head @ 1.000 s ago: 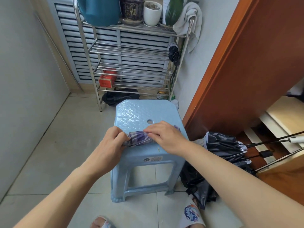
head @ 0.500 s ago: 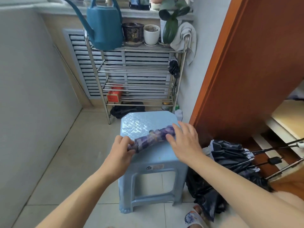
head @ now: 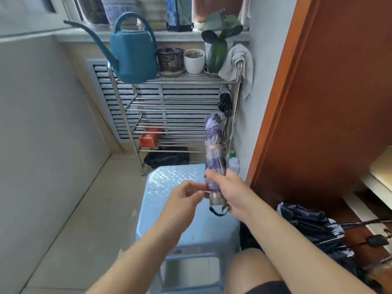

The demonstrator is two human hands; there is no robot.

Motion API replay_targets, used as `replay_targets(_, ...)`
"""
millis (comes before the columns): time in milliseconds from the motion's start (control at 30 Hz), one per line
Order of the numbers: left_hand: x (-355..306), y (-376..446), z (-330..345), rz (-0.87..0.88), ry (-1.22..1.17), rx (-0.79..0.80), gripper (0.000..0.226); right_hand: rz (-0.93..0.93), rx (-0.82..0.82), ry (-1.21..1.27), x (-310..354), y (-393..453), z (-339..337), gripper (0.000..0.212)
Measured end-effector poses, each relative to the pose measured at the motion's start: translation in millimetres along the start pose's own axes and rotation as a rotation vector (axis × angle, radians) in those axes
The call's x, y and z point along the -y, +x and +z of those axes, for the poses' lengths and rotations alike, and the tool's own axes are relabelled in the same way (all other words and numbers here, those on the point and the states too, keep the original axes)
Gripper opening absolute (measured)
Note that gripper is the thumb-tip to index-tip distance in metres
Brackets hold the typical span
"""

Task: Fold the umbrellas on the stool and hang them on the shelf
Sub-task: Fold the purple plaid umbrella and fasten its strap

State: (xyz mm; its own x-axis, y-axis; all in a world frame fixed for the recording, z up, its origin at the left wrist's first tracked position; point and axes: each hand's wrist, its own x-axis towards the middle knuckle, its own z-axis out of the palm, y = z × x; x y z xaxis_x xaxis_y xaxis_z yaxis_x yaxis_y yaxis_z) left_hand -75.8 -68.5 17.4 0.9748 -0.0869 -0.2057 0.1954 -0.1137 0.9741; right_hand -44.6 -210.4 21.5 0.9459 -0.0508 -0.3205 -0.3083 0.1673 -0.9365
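Right hand (head: 230, 192) grips the purple umbrella (head: 214, 149) by its handle end, upright above the stool (head: 176, 179), tip toward the shelf (head: 176, 80) beyond; left hand (head: 183, 196) pinches its strap.

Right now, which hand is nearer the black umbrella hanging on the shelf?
Right. The right hand holds the purple umbrella below the black umbrella; the left hand is farther left.

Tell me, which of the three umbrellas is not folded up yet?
The black umbrella on the floor at right, its canopy loose and ribs sticking out. The purple one is rolled in the right hand; a small black one hangs on the shelf.
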Motion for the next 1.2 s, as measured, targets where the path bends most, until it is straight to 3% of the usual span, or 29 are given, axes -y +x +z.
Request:
replay_targets(100, -2.3, 46.6, -45.1, 0.161, 0.455, -0.144, 0.015, 0.084, 0.062, -0.054, 15.8, 23.2, -22.7, 0.021)
replay_targets(200, 5.6, 114.2, -78.5, 0.213, 0.778, -0.163, 0.010, 0.092, -0.008, -0.169, 22.6, 64.7, -32.8, 0.020)
replay_targets(300, 17.1, 186.6, -83.6, 0.221, 0.960, -0.145, 0.012, -0.049, -0.059, -0.296, 33.9, 122.6, -31.5, 0.028)
replay_targets(500, 55.9, 255.6, -59.8, 0.058, 1.227, -0.061, 0.020, -0.236, -0.148, -0.161, 58.0, 286.1, -13.4, 0.055)
replay_targets(567, 56.9, 260.2, -63.5, 0.048, 1.257, -0.039, 0.025, -0.271, -0.215, -0.178, 72.8, 347.5, -9.7, 0.060)
replay_targets(733, 53.2, 264.7, -63.5, -0.038, 1.239, 0.008, 0.024, -0.296, -0.394, -0.239, 112.6, 444.8, -21.0, 0.050)
replay_targets(833, 56.2, 263.3, -63.5, -0.053, 1.217, -0.001, 0.027, -0.269, -0.467, -0.632, 103.4, 464.2, -31.2, 0.060)
replay_targets(933, 54.0, 258.4, -62.5, -0.003, 1.237, -0.009, 0.027, -0.434, -0.590, -1.122, 85.7, 458.9, -33.1, 0.036)
replay_targets(1000, 54.5, 254.6, -59.1, 0.054, 1.248, -0.040, 0.026, -0.511, -0.636, -1.244, 84.9, 458.6, -35.5, 0.028)
replay_targets(1200, 57.9, 254.5, -56.7, 0.041, 1.198, -0.113, 0.029, -0.445, -0.651, -1.415, 107.3, 471.0, -28.5, 0.049)
